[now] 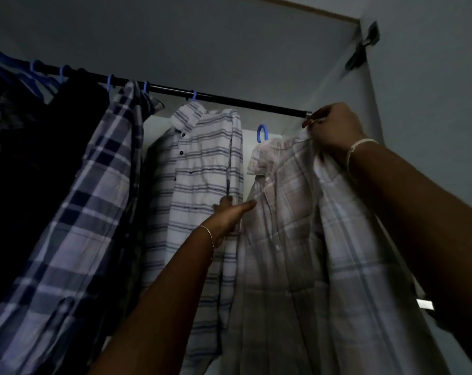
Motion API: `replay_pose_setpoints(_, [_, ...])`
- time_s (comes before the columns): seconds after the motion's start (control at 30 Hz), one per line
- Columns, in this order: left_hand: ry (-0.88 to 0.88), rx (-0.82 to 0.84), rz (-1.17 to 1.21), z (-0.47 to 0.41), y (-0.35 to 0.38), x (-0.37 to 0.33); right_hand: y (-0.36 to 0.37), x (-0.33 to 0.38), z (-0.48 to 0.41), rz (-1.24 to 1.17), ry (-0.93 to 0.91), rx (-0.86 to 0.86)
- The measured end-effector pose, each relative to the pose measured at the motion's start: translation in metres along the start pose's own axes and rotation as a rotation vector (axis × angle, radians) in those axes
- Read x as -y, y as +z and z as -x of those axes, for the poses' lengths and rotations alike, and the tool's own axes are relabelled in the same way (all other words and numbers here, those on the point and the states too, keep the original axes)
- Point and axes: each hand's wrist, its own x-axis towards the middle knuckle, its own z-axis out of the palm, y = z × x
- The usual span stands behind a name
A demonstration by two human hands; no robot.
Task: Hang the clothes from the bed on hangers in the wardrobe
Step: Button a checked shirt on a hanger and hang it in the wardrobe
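Under the rail [229, 100], right hand [335, 125] pinches a pale, creased plaid shirt [283, 239].

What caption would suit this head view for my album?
Right hand holds a pale plaid shirt on a blue hanger below the wardrobe rod.

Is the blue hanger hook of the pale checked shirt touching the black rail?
Apart. Head view: the blue hanger hook hangs below the black rail, clear gap between.
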Motion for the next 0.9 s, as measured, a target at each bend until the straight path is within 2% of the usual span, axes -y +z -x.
replay_pose_setpoints(0.1, [-0.056, -0.149, -0.115, -0.017, -0.016, 0.022, 0.011, -0.015, -0.007, 0.000, -0.002, -0.013])
replay_pose_setpoints(0.2, [-0.060, -0.231, -0.151, -0.027, -0.038, 0.035, 0.020, -0.025, -0.012, 0.005, -0.016, -0.048])
replay_pose_setpoints(0.43, [0.081, -0.245, -0.281, -0.039, -0.030, 0.052, 0.045, -0.035, -0.018, 0.047, -0.041, -0.123])
replay_pose_setpoints(0.6, [0.174, -0.350, -0.391, -0.042, -0.025, 0.053, 0.062, -0.040, -0.017, 0.010, -0.075, -0.171])
replay_pose_setpoints(0.7, [0.333, -0.460, -0.538, -0.035, -0.023, 0.047, 0.071, -0.042, -0.014, -0.018, -0.098, -0.231])
replay_pose_setpoints(0.8, [0.567, -0.582, -0.650, -0.028, -0.021, 0.034, 0.082, -0.044, -0.012, -0.087, -0.107, -0.274])
replay_pose_setpoints(0.9, [0.832, -0.580, -0.723, -0.021, -0.019, 0.013, 0.092, -0.046, -0.013, -0.164, -0.096, -0.306])
